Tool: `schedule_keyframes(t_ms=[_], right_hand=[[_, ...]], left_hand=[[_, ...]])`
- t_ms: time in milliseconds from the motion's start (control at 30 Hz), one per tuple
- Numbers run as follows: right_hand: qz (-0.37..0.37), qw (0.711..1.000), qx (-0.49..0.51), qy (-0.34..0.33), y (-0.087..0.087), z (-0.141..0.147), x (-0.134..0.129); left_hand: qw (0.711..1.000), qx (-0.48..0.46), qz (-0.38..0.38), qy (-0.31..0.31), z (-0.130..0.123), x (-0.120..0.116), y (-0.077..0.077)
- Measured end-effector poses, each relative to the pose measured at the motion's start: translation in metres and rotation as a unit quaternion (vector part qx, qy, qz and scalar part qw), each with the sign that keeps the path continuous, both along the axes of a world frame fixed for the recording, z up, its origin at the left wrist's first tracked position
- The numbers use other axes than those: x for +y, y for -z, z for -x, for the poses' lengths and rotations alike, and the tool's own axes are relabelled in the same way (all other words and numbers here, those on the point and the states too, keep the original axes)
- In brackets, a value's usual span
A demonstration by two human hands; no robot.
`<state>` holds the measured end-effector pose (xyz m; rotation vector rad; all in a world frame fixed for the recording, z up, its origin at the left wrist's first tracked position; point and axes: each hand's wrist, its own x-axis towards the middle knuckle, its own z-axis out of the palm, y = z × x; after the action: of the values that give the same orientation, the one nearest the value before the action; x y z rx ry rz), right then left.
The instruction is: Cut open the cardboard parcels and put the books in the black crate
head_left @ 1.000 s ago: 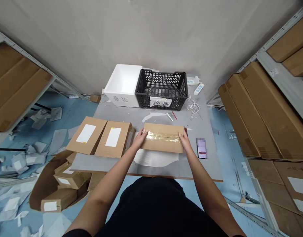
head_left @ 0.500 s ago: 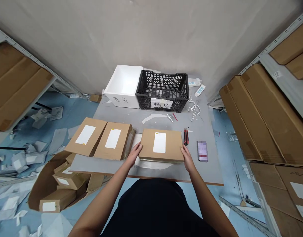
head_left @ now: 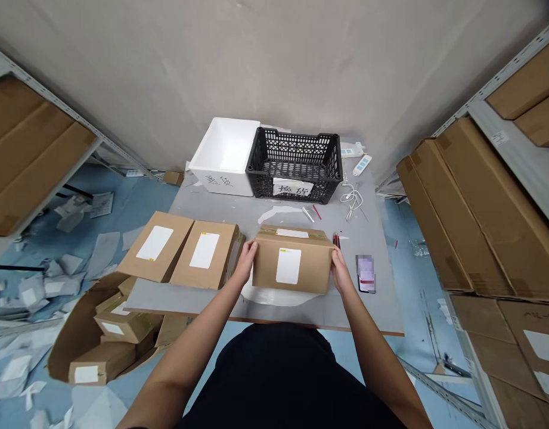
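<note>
Left hand [head_left: 246,259] has the box [head_left: 312,268] at its 9 o'clock end, right hand [head_left: 340,267] at 3, so it's a firm two-handed grip on the upper corners. IMO even pressure and level wrists are the trick, with no squeezing hard enough to dent the ends. It's over the near-middle of the table [head_left: 372,238]; can't tell if it's touching. Long axis runs roughly 9 to 3, big label [head_left: 288,266] facing 6, tipped upward. Knife's [head_left: 336,239] around 2, crate's [head_left: 294,173] at 12.
</note>
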<state>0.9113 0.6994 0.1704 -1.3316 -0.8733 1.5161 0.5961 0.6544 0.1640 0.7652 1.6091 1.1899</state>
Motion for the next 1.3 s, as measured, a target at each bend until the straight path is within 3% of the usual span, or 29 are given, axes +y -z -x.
schedule_keyframes(t_ms=[200,367,467,633,833,967,1100,1300], right_hand=[[0.042,0.998,0.04,0.021,-0.001,-0.006,-0.018],[0.082,0.995,0.045,-0.034,-0.006,-0.018,-0.023],[0.073,0.996,0.031,-0.041,-0.011,-0.021,-0.021],[0.029,0.999,0.012,-0.036,-0.006,-0.018,-0.022],[0.019,0.999,-0.014,-0.025,0.018,-0.012,-0.044],[0.016,0.999,-0.029,-0.027,0.02,-0.013,-0.05],[0.01,0.997,-0.073,-0.012,0.024,-0.02,-0.035],[0.031,0.965,-0.255,0.049,0.056,-0.044,0.014]], left_hand=[[0.998,-0.054,0.015,-0.02,-0.003,-0.026,-0.001],[0.993,-0.092,0.07,0.015,0.0,-0.031,-0.016],[0.995,-0.085,0.05,0.012,-0.001,-0.031,-0.019],[0.998,-0.059,-0.018,0.018,-0.004,-0.035,-0.01],[0.999,-0.033,-0.005,0.028,-0.007,-0.051,0.009],[0.999,0.004,-0.006,0.033,-0.008,-0.057,0.015],[0.999,0.048,0.012,0.01,-0.011,-0.052,0.014],[0.998,0.062,0.028,0.004,-0.013,-0.049,0.011]])
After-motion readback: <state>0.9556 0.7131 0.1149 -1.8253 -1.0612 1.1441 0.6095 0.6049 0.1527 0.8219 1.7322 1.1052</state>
